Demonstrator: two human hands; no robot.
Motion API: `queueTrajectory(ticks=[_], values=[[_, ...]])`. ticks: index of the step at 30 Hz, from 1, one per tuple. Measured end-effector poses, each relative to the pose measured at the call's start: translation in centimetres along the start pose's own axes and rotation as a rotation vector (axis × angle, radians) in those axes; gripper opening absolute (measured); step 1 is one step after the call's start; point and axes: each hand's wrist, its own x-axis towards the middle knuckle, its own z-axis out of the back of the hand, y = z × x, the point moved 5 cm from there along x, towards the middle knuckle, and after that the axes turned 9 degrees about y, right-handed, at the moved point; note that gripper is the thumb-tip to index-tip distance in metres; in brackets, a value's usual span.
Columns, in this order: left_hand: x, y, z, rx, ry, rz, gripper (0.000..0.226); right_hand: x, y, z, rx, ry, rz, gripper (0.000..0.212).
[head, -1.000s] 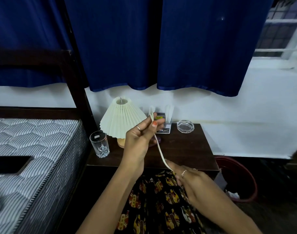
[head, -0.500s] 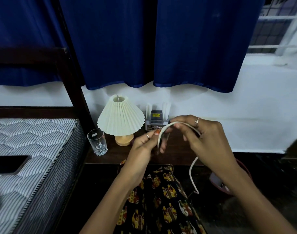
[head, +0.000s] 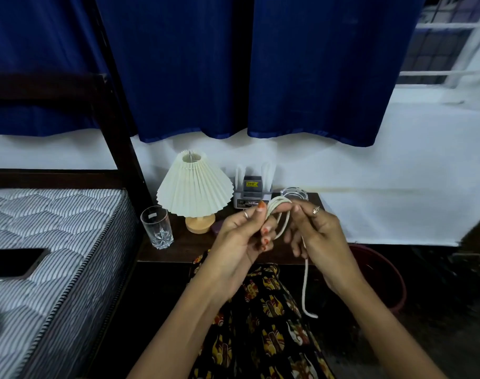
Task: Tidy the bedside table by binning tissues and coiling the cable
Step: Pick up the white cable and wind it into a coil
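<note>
A white cable (head: 305, 280) is held in front of the dark wooden bedside table (head: 184, 248). My left hand (head: 240, 239) pinches several small loops of it between thumb and fingers. My right hand (head: 315, 233) grips the cable just right of the loops, fingertips touching them. The loose end hangs down below my right hand to about knee height. A red bin (head: 381, 274) stands on the floor right of the table, mostly hidden by my right arm. No tissues are visible.
On the table stand a pleated cream lamp (head: 194, 187), a drinking glass (head: 156, 227), a small box with white prongs (head: 252, 190) and a glass ashtray (head: 293, 193). A striped mattress (head: 47, 242) with a black phone (head: 13, 262) lies left. Blue curtains hang behind.
The cable went from one stretched length to several loops in my left hand. My right hand rose from low right to meet the left, and the hanging tail got shorter.
</note>
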Motion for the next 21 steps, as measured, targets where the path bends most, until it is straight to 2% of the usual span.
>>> queueTrajectory(ticks=[2, 5, 10, 13, 18, 21], values=[[0.2, -0.1, -0.5, -0.090, 0.015, -0.005, 0.031, -0.6, -0.8, -0.5, 0.090, 0.029, -0.043, 0.026], [0.7, -0.5, -0.6, -0.178, 0.018, -0.039, 0.033, -1.7, -2.1, -1.2, 0.098, 0.087, -0.078, 0.030], [1.5, -1.7, -0.3, -0.102, -0.047, -0.092, 0.034, -4.0, -4.1, -2.2, 0.025, 0.186, -0.130, 0.022], [1.6, -2.3, 0.0, -0.045, -0.098, -0.111, 0.034, -5.4, -4.9, -1.9, -0.158, 0.205, -0.149, 0.021], [1.7, -2.3, 0.3, 0.045, -0.166, -0.122, 0.027, -6.7, -4.2, -2.0, -0.565, 0.354, -0.104, 0.036], [1.7, -2.0, 0.4, 0.210, -0.212, -0.127, 0.025, -6.8, -2.1, -2.4, -0.763, 0.419, -0.044, 0.041]])
